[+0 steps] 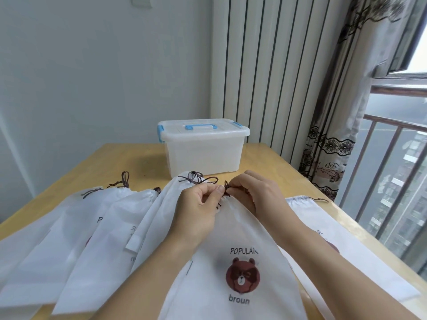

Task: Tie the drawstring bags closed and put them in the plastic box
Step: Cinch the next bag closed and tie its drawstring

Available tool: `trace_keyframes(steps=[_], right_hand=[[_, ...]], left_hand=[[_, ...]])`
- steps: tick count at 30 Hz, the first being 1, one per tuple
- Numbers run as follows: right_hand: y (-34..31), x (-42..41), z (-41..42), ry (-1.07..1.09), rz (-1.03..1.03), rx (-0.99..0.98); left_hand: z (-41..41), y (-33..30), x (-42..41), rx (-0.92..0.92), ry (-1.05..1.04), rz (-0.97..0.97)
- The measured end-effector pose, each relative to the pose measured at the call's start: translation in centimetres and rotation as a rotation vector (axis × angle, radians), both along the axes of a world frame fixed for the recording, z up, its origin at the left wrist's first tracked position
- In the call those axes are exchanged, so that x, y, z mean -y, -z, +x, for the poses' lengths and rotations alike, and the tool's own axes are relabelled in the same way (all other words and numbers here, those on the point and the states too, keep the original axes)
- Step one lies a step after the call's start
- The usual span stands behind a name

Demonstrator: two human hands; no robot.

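Both hands in front of the box (pixel 203 148), left hand (pixel 198 211) and right hand (pixel 251 195) pinching the cord (pixel 226 186) at the bag (pixel 240 262) mouth, lid shut

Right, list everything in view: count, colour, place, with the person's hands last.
translucent plastic storage box with blue handle and latches: one, whitish, far middle of the table, lid on.
white drawstring bags with brown cords: at least five, spread across the near table; one with a brown bear print in the middle under the hands.
brown drawstring cord: one, at that bag's gathered mouth.
light wooden table: one, yellowish, under everything.
white ribbed radiator: one, on the wall behind the box.
patterned curtain: one, beige and black, right, beside the window.
left hand: pinches the cord.
right hand: pinches the cord.
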State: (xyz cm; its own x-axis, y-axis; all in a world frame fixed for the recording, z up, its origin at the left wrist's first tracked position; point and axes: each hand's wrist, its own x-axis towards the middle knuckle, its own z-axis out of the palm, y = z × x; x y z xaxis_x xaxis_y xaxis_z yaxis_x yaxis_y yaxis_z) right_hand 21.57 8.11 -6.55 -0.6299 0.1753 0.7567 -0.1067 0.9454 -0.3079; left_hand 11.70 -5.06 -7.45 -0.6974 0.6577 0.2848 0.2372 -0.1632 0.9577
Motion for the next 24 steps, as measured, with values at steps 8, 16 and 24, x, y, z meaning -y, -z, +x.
trace_keyframes(steps=[8,16,24], right_hand=[[-0.10,-0.01,-0.27,-0.029,-0.064,0.003],[-0.36,0.41,0.23,-0.073,-0.274,0.055],[-0.49,0.26,0.03,-0.030,-0.196,0.056]], left_hand=[[0.52,-0.83,0.10,0.582,0.299,0.101],[0.50,-0.61,0.07,0.414,0.121,0.138],[0.60,-1.07,0.31,0.476,0.105,0.208]])
